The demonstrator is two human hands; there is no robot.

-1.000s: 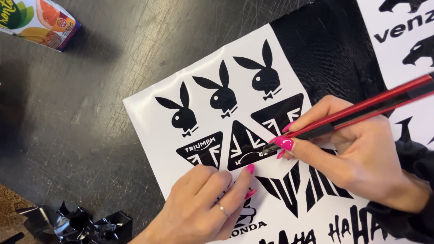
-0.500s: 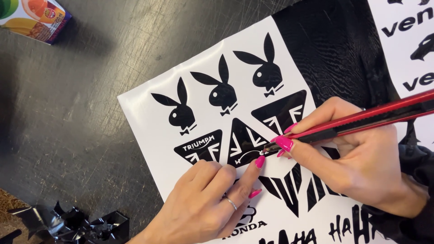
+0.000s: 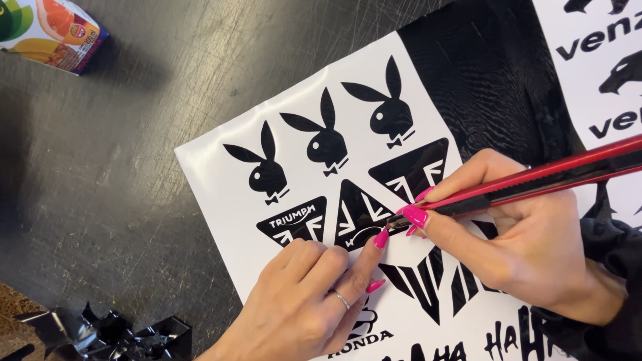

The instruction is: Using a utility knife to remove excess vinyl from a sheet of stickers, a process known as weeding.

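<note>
Right now I see my right hand (image 3: 528, 247) gripping a red craft knife (image 3: 535, 179), its tip on a black triangle sticker (image 3: 358, 217) mid-sheet. My left hand (image 3: 301, 301), holding nothing, presses fingers on the white sticker sheet (image 3: 221, 180) just near of that triangle, one fingertip beside the blade.

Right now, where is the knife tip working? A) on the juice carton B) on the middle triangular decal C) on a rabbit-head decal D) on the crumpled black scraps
B: the right hand holds the red and black craft knife with its tip on the middle triangular decal, and the left hand presses the white sheet beside it.
</note>
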